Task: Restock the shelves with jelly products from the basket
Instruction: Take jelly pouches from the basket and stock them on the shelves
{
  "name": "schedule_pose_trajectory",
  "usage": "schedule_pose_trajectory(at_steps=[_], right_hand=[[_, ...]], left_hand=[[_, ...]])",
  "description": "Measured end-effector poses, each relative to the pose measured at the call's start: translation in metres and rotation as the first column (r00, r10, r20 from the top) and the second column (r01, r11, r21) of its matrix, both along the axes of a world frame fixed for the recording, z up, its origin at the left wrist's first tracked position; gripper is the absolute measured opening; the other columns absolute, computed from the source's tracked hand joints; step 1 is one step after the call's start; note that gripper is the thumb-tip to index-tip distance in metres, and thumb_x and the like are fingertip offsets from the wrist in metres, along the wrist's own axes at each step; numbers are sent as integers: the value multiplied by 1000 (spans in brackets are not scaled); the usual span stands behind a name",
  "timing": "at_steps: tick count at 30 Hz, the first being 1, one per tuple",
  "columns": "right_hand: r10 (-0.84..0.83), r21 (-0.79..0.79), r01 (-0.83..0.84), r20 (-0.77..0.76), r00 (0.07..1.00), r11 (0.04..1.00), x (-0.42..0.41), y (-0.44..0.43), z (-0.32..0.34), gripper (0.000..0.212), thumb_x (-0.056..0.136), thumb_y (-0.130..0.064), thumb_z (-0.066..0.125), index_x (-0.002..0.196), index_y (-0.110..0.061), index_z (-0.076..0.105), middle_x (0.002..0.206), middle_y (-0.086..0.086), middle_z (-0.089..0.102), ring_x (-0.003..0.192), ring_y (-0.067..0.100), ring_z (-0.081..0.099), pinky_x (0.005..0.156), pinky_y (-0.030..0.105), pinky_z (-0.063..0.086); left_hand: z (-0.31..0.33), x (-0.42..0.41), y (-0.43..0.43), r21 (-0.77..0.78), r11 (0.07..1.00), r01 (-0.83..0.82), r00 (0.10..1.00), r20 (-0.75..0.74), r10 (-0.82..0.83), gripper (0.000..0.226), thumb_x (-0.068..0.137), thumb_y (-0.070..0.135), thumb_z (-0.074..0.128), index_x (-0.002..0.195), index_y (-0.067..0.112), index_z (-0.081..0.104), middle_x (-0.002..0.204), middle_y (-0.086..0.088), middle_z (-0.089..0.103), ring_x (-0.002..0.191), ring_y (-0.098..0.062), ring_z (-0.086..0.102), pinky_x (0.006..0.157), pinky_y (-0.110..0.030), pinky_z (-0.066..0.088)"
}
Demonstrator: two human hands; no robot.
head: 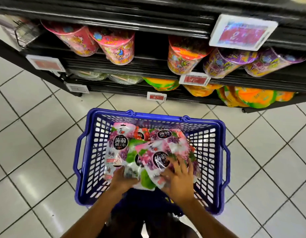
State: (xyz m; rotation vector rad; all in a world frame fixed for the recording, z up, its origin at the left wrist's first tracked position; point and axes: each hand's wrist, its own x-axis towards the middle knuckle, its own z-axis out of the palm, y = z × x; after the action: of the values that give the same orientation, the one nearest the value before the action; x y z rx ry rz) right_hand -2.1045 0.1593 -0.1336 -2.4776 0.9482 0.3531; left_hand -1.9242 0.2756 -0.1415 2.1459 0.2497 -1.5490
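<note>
Head view, looking down: a blue basket (90, 146) sits on the tiled floor (37, 134), just below the shelves (148, 66), w/ purple grape jelly pouches (117, 145) piled inside. Both hands are in the basket's near end. The right hand (179, 177) lies spread open on the top pouch (157, 157); the left hand (122, 179) curls under a green pouch (145, 177), grip unclear. Risk: the slick, overlapping pouches may slide apart if lifted together, spilling back or onto the floor.
</note>
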Motion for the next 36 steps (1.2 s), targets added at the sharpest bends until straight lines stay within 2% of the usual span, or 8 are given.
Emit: schedule_pose_trajectory(at_steps=[5, 7, 10, 15, 20, 25, 31, 36], right_hand=[[-270, 386, 296, -122, 955, 874, 2, 3, -8, 70, 78, -88, 24, 100, -36, 65, 132, -19, 49, 123, 6, 45, 112, 48, 31], [-519, 445, 519, -134, 844, 729, 16, -10, -16, 50, 85, -67, 55, 109, -23, 59, 114, -9, 52, 113, 14, 54, 99, 35, 43], [-597, 399, 706, -377, 708, 585, 32, -26, -28, 83, 68, -47, 85, 130, -5, 48, 126, 12, 51, 120, 28, 52, 99, 36, 46], [-660, 554, 795, -504, 557, 248, 43, -45, -4, 38, 64, -36, 90, 73, -4, 71, 54, 5, 66, 41, 7, 57, 54, 22, 51], [-812, 781, 619, -413, 413, -82, 35, -51, 85, 54, 55, -27, 91, 100, -7, 70, 77, 9, 74, 52, 15, 59, 47, 29, 51], [-909, 899, 436, -152, 388, 36, 34, -64, 234, 57, 59, -26, 84, 112, -16, 67, 86, 3, 76, 62, 7, 68, 49, 19, 50], [-906, 942, 243, 120, 406, 233, 42, -96, 448, 56, 65, -29, 77, 110, 2, 63, 75, 17, 68, 63, 28, 65, 59, 32, 52], [-843, 895, 104, 361, 399, 433, 50, -122, 602, 41, 68, -20, 75, 101, -3, 57, 50, 6, 56, 41, 14, 57, 35, 17, 35]], left_hand=[[-8, 3, 15, -37, 997, -61, 994, -97, 58, 32, 78, 22, 81, 106, 17, 67, 105, -9, 74, 99, -29, 69, 94, -51, 53], [-13, 1, 5, -16, 986, -169, 974, -158, 164, 31, 77, 28, 82, 102, 16, 69, 103, -11, 75, 98, -30, 70, 92, -50, 54], [-22, 0, -6, -14, 992, -123, 985, -121, 120, 23, 73, 19, 85, 88, 17, 69, 103, -12, 74, 96, -26, 69, 87, -38, 55], [2, 13, -6, -88, 988, -123, 983, -149, 109, 21, 75, 17, 83, 85, 19, 65, 89, 0, 72, 79, -11, 65, 66, -22, 50], [81, 32, -4, -250, 942, -225, 965, -191, 179, 33, 78, 8, 78, 110, 9, 68, 104, -8, 76, 108, -27, 67, 92, -42, 54], [224, 63, -25, -423, 870, -252, 964, -192, 185, 86, 45, 36, 94, 123, 14, 64, 117, -11, 71, 117, -32, 63, 104, -52, 45], [443, 84, -62, -673, 697, -247, 967, -124, 223, 74, 36, 38, 98, 103, 17, 73, 94, -6, 77, 81, -20, 75, 59, -30, 58], [610, 91, -92, -795, 599, -100, 927, 144, 346, 62, 61, 7, 87, 118, 11, 64, 95, 0, 76, 83, -13, 73, 72, -30, 60]])
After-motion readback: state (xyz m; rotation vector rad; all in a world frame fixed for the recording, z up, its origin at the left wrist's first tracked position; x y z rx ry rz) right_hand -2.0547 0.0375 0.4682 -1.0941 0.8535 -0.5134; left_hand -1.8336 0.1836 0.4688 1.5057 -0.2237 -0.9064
